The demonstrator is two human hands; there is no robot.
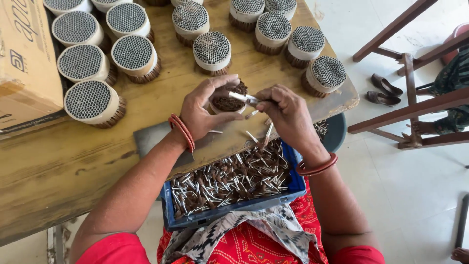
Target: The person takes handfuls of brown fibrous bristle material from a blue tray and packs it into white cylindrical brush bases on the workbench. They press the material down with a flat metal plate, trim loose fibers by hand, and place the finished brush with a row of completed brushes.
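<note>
Far left, a cardboard box (24, 63), cut off by the picture edge and pushed to the back of the wooden table (58, 161), likely to keep the front free. Beside it, round paper-wrapped bundles (93, 101), stood on end with their grey tube ends up, probably so as not to roll; several more cropped along the top edge. Under the left wrist, a flat grey metal sheet (151, 139), partly covered by the arm, its use impossible to tell. Left hand (202, 110) curled closed around a small bundle (227, 101), brown ends up, held just above the table's near edge and tilted toward the other hand. Most of that bundle hidden by fingers, so wrapped or bare could not be told. Right hand (288, 115) pinched narrow on a few sticks (244, 98), silver ends pointed at the small bundle's top and touching or nearly touching it; exact count lost behind the thumb. Below both hands, a blue tray (229, 215) rested on the lap and tucked under the table edge, full of loose sticks (229, 178), seemingly kept within easy reach and placed to catch drops. A patterned cloth (244, 232) bunched against the tray's near wall. Further right, a dark round thing (337, 132) half hidden under the table corner. On the pale floor, a pair of sandals (383, 90), a wooden frame (410, 105) and another person's foot (422, 128), the rest out of view.
</note>
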